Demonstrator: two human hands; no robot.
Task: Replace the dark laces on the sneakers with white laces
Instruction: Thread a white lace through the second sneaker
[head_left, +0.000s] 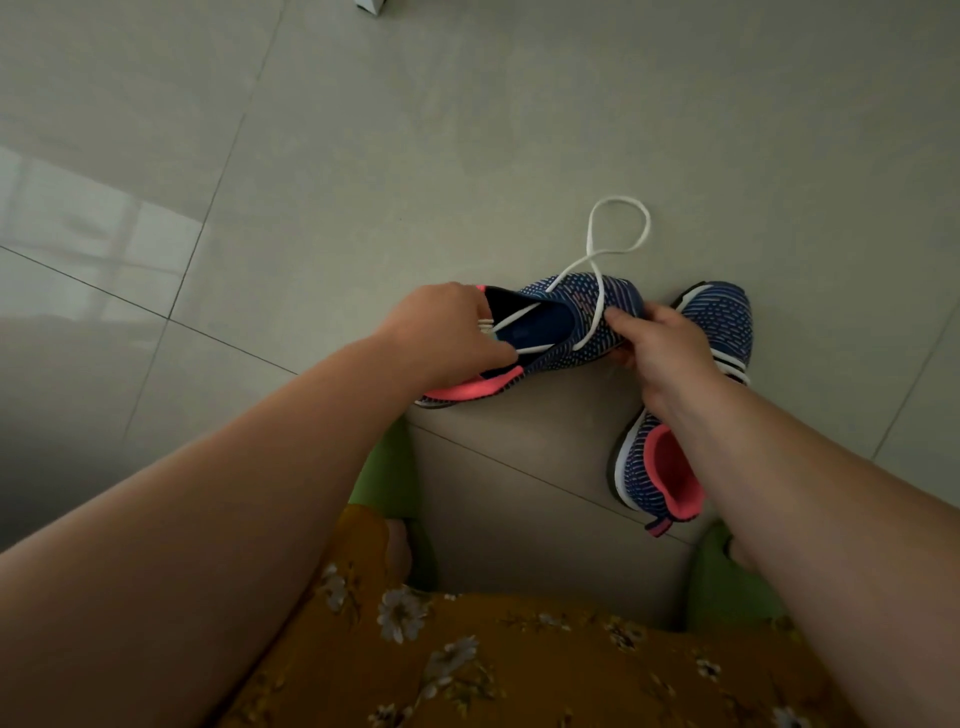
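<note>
A blue patterned sneaker with a pink heel collar (566, 332) lies on its side on the tiled floor. A white lace (618, 228) crosses its opening and loops out past the toe. My left hand (447, 332) is at the heel end and pinches the lace at the opening. My right hand (654, 343) grips the toe part of this sneaker. The second sneaker (675, 457) lies on the floor to the right, partly under my right hand and forearm. No dark lace is in view.
Grey floor tiles (467, 130) spread all around. My lap in a yellow flowered garment (493, 665) fills the bottom. Green slippers (389, 467) are on my feet. A small white object (371, 6) sits at the top edge.
</note>
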